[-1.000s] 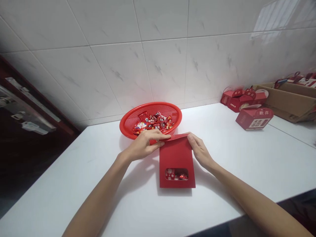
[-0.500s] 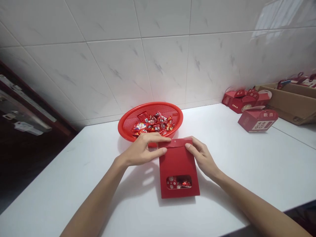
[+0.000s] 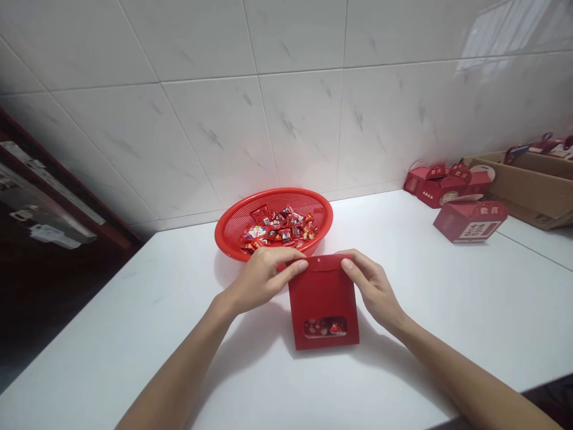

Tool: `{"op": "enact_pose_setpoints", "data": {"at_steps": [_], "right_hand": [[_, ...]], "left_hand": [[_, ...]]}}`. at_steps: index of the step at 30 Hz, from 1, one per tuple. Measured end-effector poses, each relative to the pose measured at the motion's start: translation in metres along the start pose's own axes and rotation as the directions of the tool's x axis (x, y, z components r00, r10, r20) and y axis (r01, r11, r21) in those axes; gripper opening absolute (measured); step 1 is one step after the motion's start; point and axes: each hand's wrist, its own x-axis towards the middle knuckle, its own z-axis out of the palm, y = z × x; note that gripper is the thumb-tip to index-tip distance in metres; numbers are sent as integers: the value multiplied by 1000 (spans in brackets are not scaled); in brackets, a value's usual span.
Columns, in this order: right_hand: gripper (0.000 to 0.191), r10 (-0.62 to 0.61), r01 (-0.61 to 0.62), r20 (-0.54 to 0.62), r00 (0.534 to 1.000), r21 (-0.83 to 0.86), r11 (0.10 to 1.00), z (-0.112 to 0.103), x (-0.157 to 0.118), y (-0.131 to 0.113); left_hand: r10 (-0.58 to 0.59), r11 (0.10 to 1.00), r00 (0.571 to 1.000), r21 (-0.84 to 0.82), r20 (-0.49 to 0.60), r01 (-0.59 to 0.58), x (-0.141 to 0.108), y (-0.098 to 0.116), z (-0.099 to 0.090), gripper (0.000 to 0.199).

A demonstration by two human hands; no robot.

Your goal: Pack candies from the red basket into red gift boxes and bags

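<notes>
A red paper gift bag [image 3: 322, 295] stands on the white table in front of me, its top folded over in a flap with a small hole. Wrapped candies show through the clear window low on its front. My left hand [image 3: 268, 276] pinches the flap at the upper left corner, thumb in front. At the upper right corner, my right hand [image 3: 373, 285] grips the edge between thumb and fingers; its fingertips are hidden behind the bag. Just beyond the bag sits a red plastic basket [image 3: 230, 224] with several wrapped candies [image 3: 286, 230] inside.
Several red gift boxes [image 3: 470, 220] with handles stand at the right by the wall. Next to them is a cardboard box [image 3: 528, 185] with more red packages. A tiled wall [image 3: 299, 119] runs behind the white table [image 3: 179, 310]. A dark door frame [image 3: 58, 179] with a metal lock is at left.
The flap has come down flatter against the bag's front, and my left thumb has moved onto it. The bag's bottom edge sits slightly higher in view.
</notes>
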Motion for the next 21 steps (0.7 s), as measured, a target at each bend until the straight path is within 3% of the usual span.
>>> {"op": "enact_pose_setpoints", "data": {"at_steps": [4, 6, 10, 14, 18, 21], "right_hand": [[24, -109, 103, -91, 990, -66, 992, -3, 0, 1], [23, -123, 115, -95, 988, -86, 990, -5, 2, 5], [25, -107, 97, -68, 992, -132, 986, -8, 6, 12], [26, -115, 93, -110, 987, -186, 978, -9, 9, 14], [29, -132, 108, -115, 984, -192, 975, -10, 10, 13], [34, -83, 64, -117, 990, -154, 986, -13, 12, 13]], "left_hand": [[170, 978, 976, 140, -133, -152, 0, -2, 11, 23], [186, 971, 972, 179, -142, -160, 1, -5, 13, 23], [31, 994, 997, 107, -71, -23, 3, -9, 6, 23], [-75, 997, 997, 23, -25, 75, 4, -7, 1, 27], [-104, 994, 991, -46, -82, 100, 4, -9, 1, 31], [-162, 973, 977, -190, -136, 135, 5, -15, -5, 34]]}}
